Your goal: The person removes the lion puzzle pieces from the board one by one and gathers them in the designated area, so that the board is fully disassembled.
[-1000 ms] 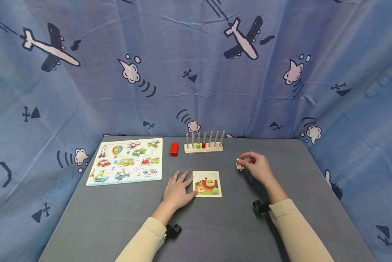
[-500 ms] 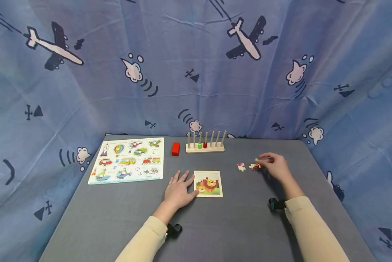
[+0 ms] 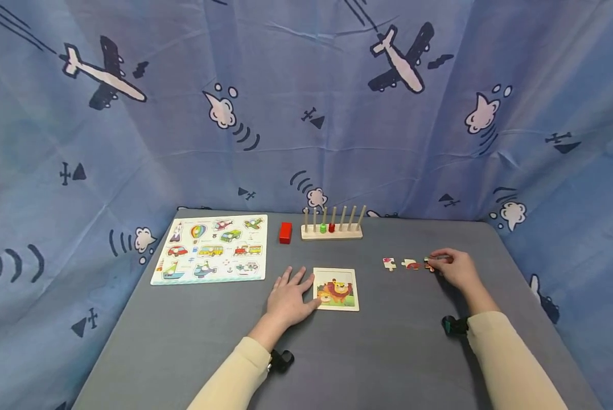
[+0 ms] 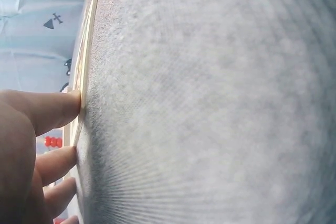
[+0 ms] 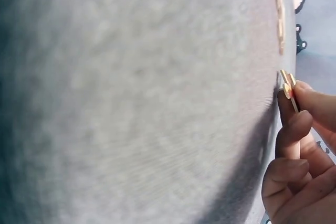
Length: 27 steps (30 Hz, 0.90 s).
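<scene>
blue-violet cloth [image 3: 286, 85] printed with white-and-dark planes and clouds; plain grey table [image 3: 378, 359]; cream sleeves [image 3: 513, 361]. cream-framed puzzle [image 3: 337, 292] with an orange-and-brown lion over green; pale puzzle pieces [image 3: 410, 264] marked red. white board [image 3: 211, 236] of multicoloured vehicles, red block [image 3: 285, 233], pale-wood peg stand [image 3: 344, 234], green bead [image 3: 323, 228], red bead [image 3: 332, 228].

A curtained-off play space; whether in a home, school or studio cannot be told. Plane-print cloth [image 3: 306, 85] hangs behind the table [image 3: 378, 353] and at both its sides. On it lie a toy board [image 3: 211, 250] at its back left, a peg rack [image 3: 332, 234] at its back edge and a puzzle [image 3: 337, 290] near its middle.
</scene>
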Each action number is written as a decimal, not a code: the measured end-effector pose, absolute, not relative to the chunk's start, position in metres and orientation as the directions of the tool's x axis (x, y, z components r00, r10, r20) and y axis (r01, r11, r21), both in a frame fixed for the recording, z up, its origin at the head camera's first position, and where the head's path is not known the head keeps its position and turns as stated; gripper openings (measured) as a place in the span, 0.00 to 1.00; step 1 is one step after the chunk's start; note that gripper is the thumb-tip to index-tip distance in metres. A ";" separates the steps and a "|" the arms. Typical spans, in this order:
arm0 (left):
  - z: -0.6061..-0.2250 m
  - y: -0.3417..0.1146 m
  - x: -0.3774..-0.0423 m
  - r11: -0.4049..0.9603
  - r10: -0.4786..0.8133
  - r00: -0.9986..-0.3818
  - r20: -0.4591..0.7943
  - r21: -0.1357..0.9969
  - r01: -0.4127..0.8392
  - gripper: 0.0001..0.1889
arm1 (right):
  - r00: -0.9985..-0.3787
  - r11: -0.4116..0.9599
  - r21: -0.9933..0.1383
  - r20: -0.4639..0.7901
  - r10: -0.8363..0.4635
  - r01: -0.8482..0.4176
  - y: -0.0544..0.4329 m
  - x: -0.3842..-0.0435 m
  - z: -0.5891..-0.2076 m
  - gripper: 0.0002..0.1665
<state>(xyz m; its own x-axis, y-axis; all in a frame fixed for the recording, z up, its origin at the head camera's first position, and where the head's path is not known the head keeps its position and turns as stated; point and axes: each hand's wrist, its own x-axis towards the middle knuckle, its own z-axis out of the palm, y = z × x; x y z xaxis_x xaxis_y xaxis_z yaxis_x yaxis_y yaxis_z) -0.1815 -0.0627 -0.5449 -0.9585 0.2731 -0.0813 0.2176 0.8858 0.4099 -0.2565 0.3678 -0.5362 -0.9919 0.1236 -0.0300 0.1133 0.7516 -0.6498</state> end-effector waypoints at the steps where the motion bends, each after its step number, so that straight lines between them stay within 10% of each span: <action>1: -0.544 -0.062 -0.181 0.884 0.273 -0.959 -0.079 0.414 0.218 0.36 | -0.992 0.758 -0.642 -0.034 0.124 0.116 0.369 -0.257 -0.536 0.19; 27: -0.543 -0.060 -0.180 0.887 0.270 -0.958 -0.098 0.412 0.208 0.37 | -0.978 0.798 -0.598 0.201 0.054 -0.079 0.309 -0.235 -0.473 0.17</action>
